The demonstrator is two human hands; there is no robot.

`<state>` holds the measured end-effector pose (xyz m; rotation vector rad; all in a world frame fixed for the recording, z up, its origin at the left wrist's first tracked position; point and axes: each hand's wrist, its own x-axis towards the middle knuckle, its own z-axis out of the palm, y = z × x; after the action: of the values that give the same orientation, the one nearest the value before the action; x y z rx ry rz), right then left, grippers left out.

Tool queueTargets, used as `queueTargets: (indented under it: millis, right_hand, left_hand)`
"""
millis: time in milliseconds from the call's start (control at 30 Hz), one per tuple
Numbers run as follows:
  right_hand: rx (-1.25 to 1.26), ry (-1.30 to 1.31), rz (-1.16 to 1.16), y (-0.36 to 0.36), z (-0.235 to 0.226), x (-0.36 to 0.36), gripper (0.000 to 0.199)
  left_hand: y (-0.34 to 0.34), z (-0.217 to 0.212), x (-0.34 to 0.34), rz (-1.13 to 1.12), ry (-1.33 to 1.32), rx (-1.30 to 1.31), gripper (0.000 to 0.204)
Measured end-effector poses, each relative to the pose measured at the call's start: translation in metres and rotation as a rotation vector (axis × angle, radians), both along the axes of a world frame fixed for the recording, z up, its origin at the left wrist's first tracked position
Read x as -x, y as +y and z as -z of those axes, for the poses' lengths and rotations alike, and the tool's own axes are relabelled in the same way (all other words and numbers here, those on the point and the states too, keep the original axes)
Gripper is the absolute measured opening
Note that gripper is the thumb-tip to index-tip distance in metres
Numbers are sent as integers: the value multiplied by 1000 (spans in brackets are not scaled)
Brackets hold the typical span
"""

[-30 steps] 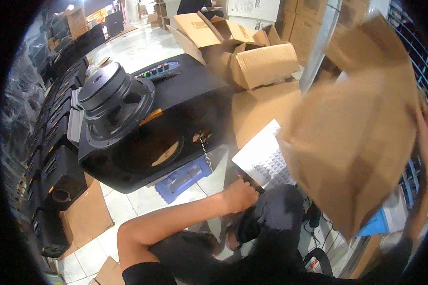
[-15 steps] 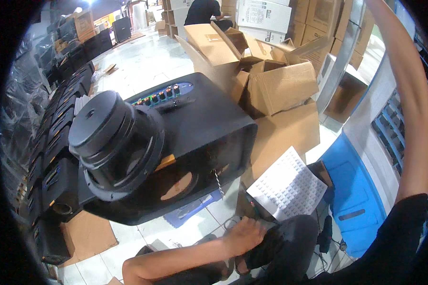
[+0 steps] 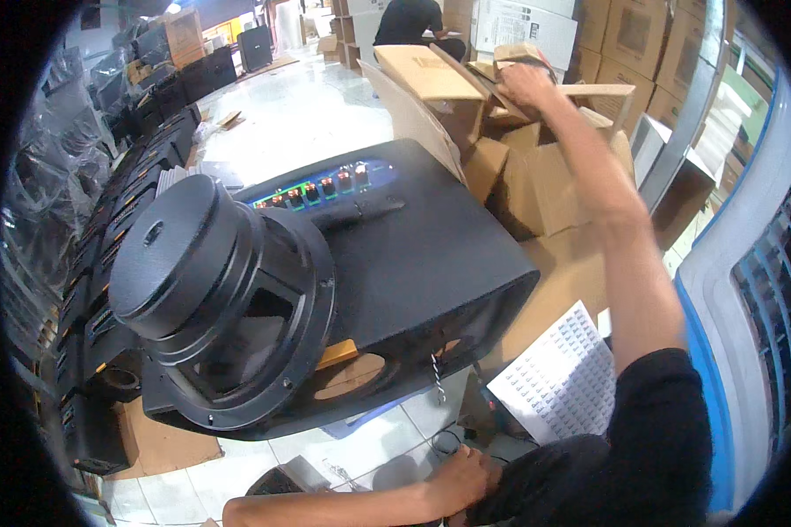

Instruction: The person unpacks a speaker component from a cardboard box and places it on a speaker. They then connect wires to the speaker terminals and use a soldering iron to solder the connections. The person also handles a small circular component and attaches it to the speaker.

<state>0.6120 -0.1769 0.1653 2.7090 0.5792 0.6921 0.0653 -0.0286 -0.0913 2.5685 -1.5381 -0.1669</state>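
Our right hand point(image 3: 526, 86) touches the heaped cardboard boxes point(image 3: 523, 180), upper right of centre; our left hand point(image 3: 466, 479) curls at lower middle; we cannot tell whether either grip holds anything; small printed marks row a white sheet point(image 3: 561, 373), lower right; beyond the speaker cabinet's point(image 3: 439, 237) edge, pale floor point(image 3: 316, 114) stretches upper left.

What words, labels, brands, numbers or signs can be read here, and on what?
None reads clearly enough to quote.
White sheet: rows of dark marks, too small.
White boxes: dark print, too blurred.
Stacked brown cartons: print too blurred.
Open brown box: faint mark on its flap, too blurred.
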Motion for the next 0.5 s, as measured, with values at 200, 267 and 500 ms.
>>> queueTargets:
  millis: [200,267,500]
  right_hand:
    - [72,248,43,-38,-27,17,58]
    - [176,139,73,-39,-21,24,52]
    - [259,-9,85,-49,-43,29,39]
  left_hand:
    - [-10,1,0,-16,-11,8,27]
    - [-11,0,1,-3,-7,40,28]
    - [-12,5,3,16,-29,43,29]
